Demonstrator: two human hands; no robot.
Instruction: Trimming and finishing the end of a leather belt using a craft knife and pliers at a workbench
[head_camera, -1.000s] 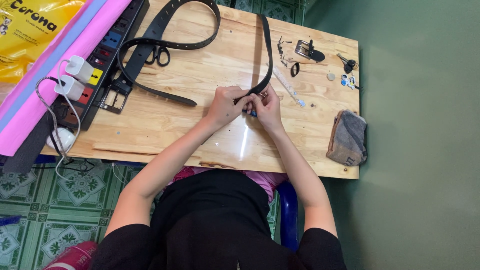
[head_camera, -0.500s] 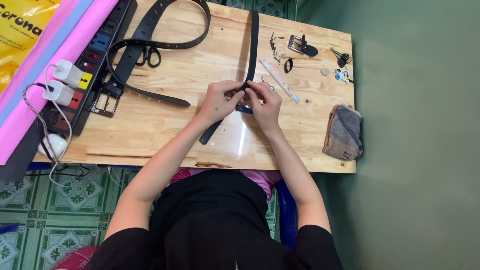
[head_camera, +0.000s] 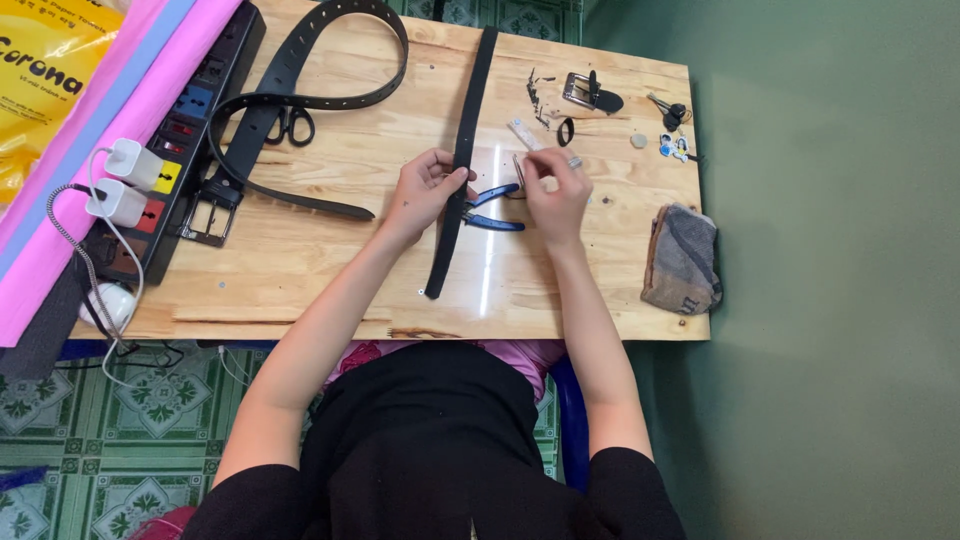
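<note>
Black leather strap is lying almost straight across the middle of the wooden table, running from the far edge at twelve o'clock down toward the near edge at six o'clock, its lower end stopping short of that edge. The left hand is pinching the strap at its midpoint, fingers closed on it from the nine o'clock side. The right hand is sitting just at three o'clock of the strap, its fingers drawn together around a small pale piece too small to identify. Blue-handled pliers are lying between the two hands, touching the strap's right edge.

At one o'clock a metal buckle, a small black loop and a bunch of keys are lying near the far edge. A folded grey cloth is sitting at the table's three o'clock edge. At ten o'clock a second black belt is curling in a loop over scissors, beside a power strip along the nine o'clock edge. Bare wood is lying open at seven o'clock and at five o'clock, between the strap and the cloth.
</note>
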